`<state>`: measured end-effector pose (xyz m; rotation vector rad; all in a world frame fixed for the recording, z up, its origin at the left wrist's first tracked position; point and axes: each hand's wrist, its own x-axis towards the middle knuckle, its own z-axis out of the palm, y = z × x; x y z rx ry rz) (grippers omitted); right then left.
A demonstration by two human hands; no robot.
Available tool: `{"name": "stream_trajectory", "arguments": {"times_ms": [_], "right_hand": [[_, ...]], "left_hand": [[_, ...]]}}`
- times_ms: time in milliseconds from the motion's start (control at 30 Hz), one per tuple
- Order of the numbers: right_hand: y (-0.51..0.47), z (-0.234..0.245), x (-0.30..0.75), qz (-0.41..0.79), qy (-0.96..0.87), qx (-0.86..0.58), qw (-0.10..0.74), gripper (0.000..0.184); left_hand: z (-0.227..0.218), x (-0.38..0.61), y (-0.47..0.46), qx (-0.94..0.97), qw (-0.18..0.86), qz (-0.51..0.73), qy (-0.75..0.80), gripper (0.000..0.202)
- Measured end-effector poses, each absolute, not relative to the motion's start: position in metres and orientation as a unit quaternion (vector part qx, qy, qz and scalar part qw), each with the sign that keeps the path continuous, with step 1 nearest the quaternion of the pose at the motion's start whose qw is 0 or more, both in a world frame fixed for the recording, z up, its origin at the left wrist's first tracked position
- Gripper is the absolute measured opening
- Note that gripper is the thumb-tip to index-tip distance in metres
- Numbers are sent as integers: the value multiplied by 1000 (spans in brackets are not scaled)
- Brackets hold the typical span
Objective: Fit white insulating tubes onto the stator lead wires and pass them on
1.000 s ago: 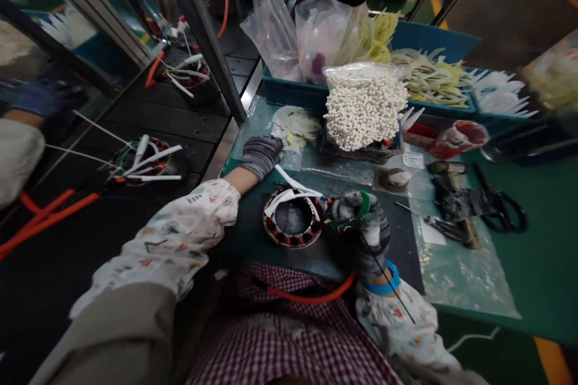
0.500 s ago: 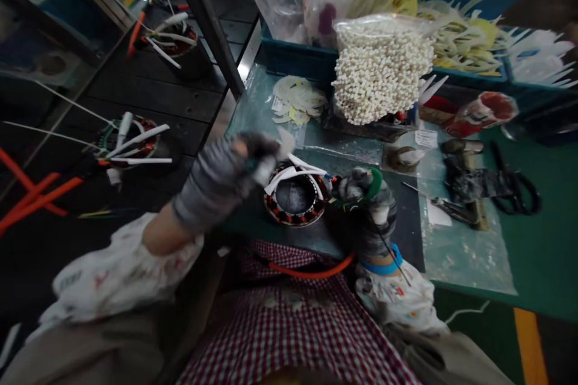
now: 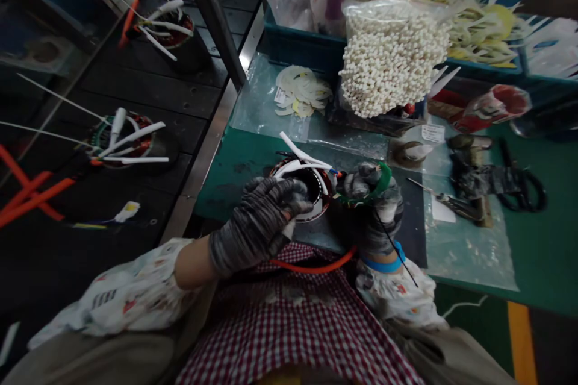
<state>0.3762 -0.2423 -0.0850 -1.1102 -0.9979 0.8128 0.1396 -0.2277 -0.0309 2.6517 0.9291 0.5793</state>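
A motor stator (image 3: 326,195) with copper windings lies on the bench in front of me, white sleeved leads (image 3: 300,147) across its far rim. My left hand (image 3: 262,216), in a grey glove, covers its near left side. Its fingers are closed at the bore on a white piece of sheet (image 3: 311,212), mostly hidden below them. To the right, my right hand (image 3: 377,195), also gloved, is closed on a thin green ring-shaped board (image 3: 383,178). Coloured wires run between this ring and the stator's leads. A black tie hangs over my right wrist.
Left are more wired stators (image 3: 130,138) on a dark slatted surface, beyond a metal post (image 3: 212,11). Behind are pale cut pieces (image 3: 303,91), a bag of white sticks (image 3: 392,59) and blue bins (image 3: 298,35). Pliers (image 3: 456,205), a hammer (image 3: 476,162) and black-handled scissors (image 3: 526,189) lie right.
My left hand has come down and right from beside the stator onto its near left side, bringing a pale piece along. My right hand keeps its grip on the green ring. The view shifted slightly.
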Motion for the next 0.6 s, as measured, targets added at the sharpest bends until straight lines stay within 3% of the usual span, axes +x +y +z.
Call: {"name": "stream_trajectory", "arguments": {"times_ms": [133,200,300,367,467,600], "right_hand": [[-253,-70,376,322,-504,-482,641,37],[-254,-55,374,288,-599,-460,589,27],[-251,-35,364,186,-744,-442,464,32],[-246,-29,354,92,-814,-447,360,32],[-241,-29,343,8,-859,-464,215,32],[-235,-33,343,25,-873,-449,192,32]], "left_hand": [[-36,141,-249,915,77,184,351,52],[-43,141,-257,913,-5,202,356,45],[-51,132,-258,917,-46,256,303,36],[-51,119,-252,919,21,293,263,34],[-45,98,-233,859,237,352,286,34],[-37,93,-185,757,350,366,414,49]]}}
